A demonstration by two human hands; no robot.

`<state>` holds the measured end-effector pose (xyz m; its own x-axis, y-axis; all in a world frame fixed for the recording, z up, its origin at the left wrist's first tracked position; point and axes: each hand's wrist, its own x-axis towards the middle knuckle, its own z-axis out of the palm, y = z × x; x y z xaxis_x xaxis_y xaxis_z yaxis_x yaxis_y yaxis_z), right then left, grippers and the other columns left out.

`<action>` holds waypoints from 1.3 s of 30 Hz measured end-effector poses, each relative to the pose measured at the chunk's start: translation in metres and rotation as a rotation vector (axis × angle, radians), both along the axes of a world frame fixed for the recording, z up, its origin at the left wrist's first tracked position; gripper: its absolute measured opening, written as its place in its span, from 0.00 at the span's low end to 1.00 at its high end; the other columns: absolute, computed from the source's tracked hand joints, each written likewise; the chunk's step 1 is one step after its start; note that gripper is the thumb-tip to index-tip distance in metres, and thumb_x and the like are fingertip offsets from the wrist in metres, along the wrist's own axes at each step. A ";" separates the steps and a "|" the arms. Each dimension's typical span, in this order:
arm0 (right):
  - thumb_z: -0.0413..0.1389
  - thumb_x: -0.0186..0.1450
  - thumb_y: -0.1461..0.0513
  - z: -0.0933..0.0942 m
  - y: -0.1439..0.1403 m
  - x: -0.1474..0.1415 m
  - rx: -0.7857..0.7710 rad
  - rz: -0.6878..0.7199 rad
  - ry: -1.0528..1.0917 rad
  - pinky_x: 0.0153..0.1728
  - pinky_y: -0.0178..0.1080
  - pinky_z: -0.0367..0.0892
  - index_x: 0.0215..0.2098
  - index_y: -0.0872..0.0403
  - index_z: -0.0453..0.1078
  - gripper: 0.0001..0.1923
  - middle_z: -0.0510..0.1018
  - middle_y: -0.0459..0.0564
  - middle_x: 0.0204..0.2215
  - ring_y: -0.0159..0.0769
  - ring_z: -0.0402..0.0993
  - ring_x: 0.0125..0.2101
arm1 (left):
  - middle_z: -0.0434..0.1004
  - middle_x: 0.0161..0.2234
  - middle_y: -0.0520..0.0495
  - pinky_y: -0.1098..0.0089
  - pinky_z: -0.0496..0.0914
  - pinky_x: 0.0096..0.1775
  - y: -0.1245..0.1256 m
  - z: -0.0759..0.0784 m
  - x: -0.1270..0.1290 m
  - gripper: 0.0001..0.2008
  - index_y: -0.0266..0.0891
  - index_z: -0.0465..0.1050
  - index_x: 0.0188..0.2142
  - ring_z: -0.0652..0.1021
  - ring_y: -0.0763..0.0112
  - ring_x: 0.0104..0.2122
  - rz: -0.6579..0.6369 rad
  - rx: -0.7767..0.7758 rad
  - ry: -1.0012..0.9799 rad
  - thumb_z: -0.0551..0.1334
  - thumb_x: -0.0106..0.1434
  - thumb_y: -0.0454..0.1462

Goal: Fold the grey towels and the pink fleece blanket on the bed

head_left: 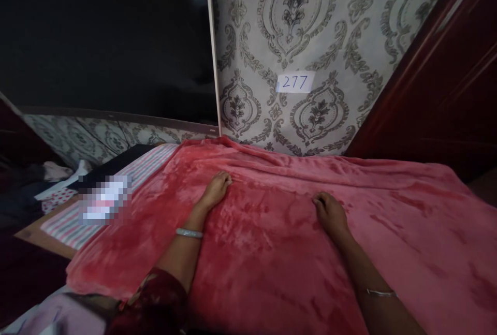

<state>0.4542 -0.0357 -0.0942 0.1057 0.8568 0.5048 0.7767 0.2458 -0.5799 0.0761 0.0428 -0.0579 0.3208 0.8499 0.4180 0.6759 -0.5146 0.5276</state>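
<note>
A red fleece blanket (279, 252) lies spread over a bed. My left hand (216, 188) rests flat on it near the far edge, fingers together and slightly curled, holding nothing. My right hand (331, 214) presses on the blanket to the right, its fingers bent down into the cloth; whether it pinches the cloth is unclear. Each wrist carries a thin bangle.
A striped sheet (140, 169) shows at the bed's left side, with clothes (58, 172) piled further left. Patterned wallpaper with a paper label reading 277 (295, 82) stands behind. A dark panel (104, 34) fills the upper left; a dark red door (442, 81) is at right.
</note>
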 end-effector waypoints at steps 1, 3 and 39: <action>0.46 0.61 0.57 0.000 -0.001 0.000 -0.004 -0.003 0.017 0.34 0.41 0.64 0.27 0.50 0.63 0.08 0.75 0.51 0.27 0.42 0.69 0.30 | 0.69 0.31 0.48 0.66 0.66 0.42 0.000 0.000 -0.001 0.08 0.43 0.59 0.27 0.70 0.66 0.35 -0.001 0.004 -0.007 0.53 0.61 0.29; 0.46 0.61 0.56 0.001 -0.001 0.000 -0.013 -0.009 0.040 0.34 0.41 0.64 0.28 0.50 0.64 0.09 0.75 0.51 0.27 0.42 0.69 0.30 | 0.70 0.31 0.48 0.66 0.66 0.43 0.000 0.000 -0.001 0.08 0.43 0.59 0.27 0.71 0.66 0.35 0.002 0.012 -0.019 0.52 0.61 0.29; 0.48 0.60 0.59 0.010 -0.005 0.002 -0.087 0.115 0.124 0.34 0.39 0.64 0.28 0.50 0.63 0.05 0.74 0.48 0.26 0.40 0.68 0.29 | 0.70 0.25 0.51 0.69 0.67 0.34 0.000 0.009 0.002 0.07 0.44 0.60 0.28 0.73 0.67 0.28 0.011 0.006 0.000 0.51 0.62 0.35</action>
<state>0.4562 -0.0403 -0.0844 0.0610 0.9064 0.4180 0.6679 0.2741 -0.6919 0.0779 0.0425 -0.0493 0.3117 0.8507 0.4232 0.6811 -0.5106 0.5247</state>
